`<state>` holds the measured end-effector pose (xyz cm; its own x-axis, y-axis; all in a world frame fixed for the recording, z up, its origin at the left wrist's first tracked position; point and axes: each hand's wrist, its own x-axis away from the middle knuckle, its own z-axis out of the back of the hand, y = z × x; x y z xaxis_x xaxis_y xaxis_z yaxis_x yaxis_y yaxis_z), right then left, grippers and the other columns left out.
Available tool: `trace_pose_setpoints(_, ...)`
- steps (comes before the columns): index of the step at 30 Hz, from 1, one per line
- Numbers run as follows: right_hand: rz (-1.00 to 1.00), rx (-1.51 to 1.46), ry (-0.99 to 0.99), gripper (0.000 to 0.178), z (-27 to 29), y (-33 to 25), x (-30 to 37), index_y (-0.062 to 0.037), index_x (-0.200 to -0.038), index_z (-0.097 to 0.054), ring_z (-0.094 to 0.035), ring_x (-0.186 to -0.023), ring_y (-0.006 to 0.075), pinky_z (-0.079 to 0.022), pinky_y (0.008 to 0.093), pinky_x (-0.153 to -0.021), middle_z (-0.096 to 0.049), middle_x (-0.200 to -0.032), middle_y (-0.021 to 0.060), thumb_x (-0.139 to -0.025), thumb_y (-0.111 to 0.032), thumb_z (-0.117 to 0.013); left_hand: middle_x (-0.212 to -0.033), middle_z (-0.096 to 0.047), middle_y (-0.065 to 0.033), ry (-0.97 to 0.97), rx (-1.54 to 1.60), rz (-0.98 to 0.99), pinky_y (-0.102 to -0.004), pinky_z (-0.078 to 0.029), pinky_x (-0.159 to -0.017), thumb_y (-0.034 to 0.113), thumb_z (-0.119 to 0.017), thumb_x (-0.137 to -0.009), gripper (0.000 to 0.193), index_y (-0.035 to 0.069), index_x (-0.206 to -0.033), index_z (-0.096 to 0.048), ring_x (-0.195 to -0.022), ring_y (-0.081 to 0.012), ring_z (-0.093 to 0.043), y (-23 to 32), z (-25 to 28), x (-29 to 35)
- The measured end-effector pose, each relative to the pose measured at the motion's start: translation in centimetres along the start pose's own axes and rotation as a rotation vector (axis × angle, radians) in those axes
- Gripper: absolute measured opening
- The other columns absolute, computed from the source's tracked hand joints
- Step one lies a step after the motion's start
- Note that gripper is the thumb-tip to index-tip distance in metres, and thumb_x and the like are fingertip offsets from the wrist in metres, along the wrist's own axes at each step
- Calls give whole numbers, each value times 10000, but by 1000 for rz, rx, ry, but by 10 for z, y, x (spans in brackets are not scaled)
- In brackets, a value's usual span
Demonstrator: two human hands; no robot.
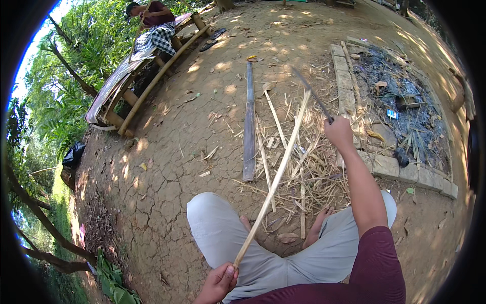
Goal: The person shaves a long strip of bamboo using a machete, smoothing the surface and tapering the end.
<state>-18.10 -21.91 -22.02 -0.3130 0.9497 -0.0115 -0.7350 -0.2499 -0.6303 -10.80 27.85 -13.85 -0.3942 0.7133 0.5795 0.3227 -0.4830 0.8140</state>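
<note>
**Holding a long pale strip (276, 178) slantwise, by its near end**

Pinched between thumb and fingers of the left hand (218, 281), low in view beside the lap. Slants from there away and to the right, over the grey trousers (217, 223) and the space between the knees. Ends well apart from the left hand, near the right hand (338, 133) but to its left and a little farther out.

Wraps the right hand in a fist round the handle of a knife (317, 98), mostly hiding it. Points the dark blade forward and leftward, alongside the strip's far tip. Cannot tell whether touching there or slightly apart.

Passes, along its length, above scattered shavings (316, 175) on the cracked ground (167, 172). Just left of the strip's upper part, on the ground: a thin stick with a rounded end (274, 114), then a dark, flat slat (249, 137). To the right, beyond the shavings: a stone-edged bed of ash (387, 166). Far ahead on the left: another person (159, 19), seated on a bamboo bench (147, 95) and handling a slender pole (137, 34).
</note>
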Motion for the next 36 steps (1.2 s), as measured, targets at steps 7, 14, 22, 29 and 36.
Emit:
trace_pose_setpoints(7,-361,-690,22,297,-32,38,-1,-18,-751,-566,-517,-480,151,-441,311,-477,-530,-583,32,-892,-269,-641,-619,-339,33,189,203,-15,-227,-235,-428,327,-382,-1071,320,62,-935,-501,-461,-60,-280,14,8,-58)
trace_pose_setpoints(14,469,-183,-156,232,33,-76,85,-18,-744,-587,-492,-466,194,-391,354,-499,-520,-540,84,-875,-196,-659,-752,-432,9,-73,326,-209,-200,-293,-479,240,-414,-1050,223,55,-1089,-531,-537,-58,-375,112,-4,-164)
trace_pose_setpoints(22,883,141,103,198,36,-65,90,-82,-913,-633,-638,-665,302,-485,384,-560,-636,-782,95,-725,-65,-692,-742,-482,1,-170,276,-341,-215,-283,-442,115,-514,-994,98,45,-926,-513,-507,-46,-386,154,-62,-212)
trace_pose_setpoints(29,886,94,-79,185,7,-74,107,-67,-913,-621,-647,-656,313,-504,411,-560,-646,-783,112,-737,-102,-667,-688,-467,27,-2,217,-320,-224,-258,-433,176,-519,-1010,247,50,-797,-520,-494,-29,-360,125,-68,-214)
trace_pose_setpoints(36,859,52,138,276,-5,-79,105,-73,-628,-516,-553,-472,281,-409,389,-465,-540,-554,81,-828,-145,-694,-643,-505,-13,110,68,-343,-284,-336,-476,127,-523,-974,217,8,-800,-573,-526,-80,-437,115,-79,-215)
